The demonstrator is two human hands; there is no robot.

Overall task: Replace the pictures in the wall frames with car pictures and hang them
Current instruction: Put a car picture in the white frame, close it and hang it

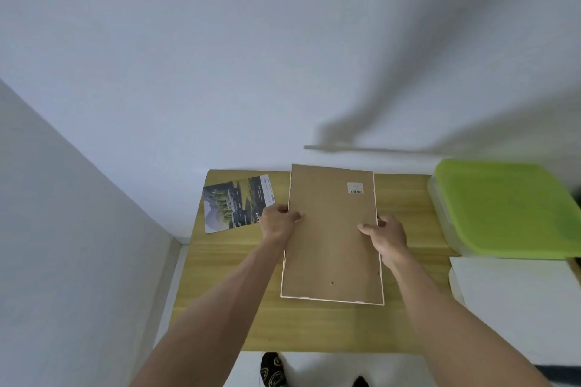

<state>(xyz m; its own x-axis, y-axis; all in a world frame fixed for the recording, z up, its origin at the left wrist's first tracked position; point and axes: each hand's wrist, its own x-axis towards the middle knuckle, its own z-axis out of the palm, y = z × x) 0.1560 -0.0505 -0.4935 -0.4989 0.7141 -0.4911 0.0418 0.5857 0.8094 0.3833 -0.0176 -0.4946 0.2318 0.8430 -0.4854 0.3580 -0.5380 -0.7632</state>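
A white picture frame [331,239] is held back side up over the wooden table [226,292], its brown backing board facing me with a small white label near the far right corner. My left hand [278,220] grips its left edge, thumb on the board. My right hand [385,236] grips the right edge the same way. The frame's far end tilts up off the table. A printed picture [239,203] with a landscape and cars lies flat on the table to the left of the frame.
A clear plastic box with a green lid [506,207] stands at the table's right end. In front of it sits a white box [515,295]. White walls close in behind and on the left. My feet show below the table's near edge.
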